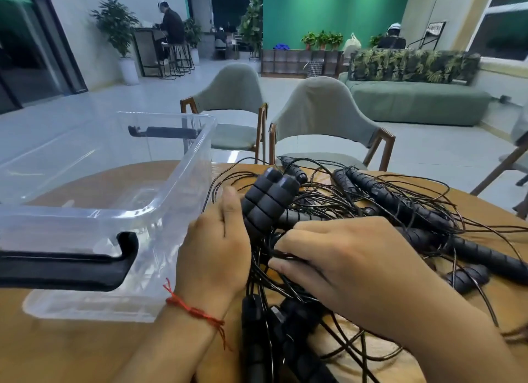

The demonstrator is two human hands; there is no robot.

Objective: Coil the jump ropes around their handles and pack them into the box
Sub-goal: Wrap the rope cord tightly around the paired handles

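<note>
Head view: a round wooden table (71,348) fills the bottom of the picture. On its left side sits a clear plastic box (183,182) with its top open. A black clip (71,268) is on the near rim of the box, and one more is on the far rim.

Right beside the box is the left hand (214,248). It has a red string bracelet (194,311) on the wrist. Its fingers are wrapped round two grey foam handles (268,200). The handles are side by side and stick up and away from the person. The thumb points up next to them.

The right hand (343,262) is just to the right of the left hand. Its fingers are bent and hold some thin black cords (274,285) that hang from the handles.

A big messy pile of jump ropes (400,202) lies on the table to the right of the box, under and behind both hands. Some black handles in the pile have cord wound round them. Loose cords loop all over.

Two grey chairs (323,108) stand behind the table.
</note>
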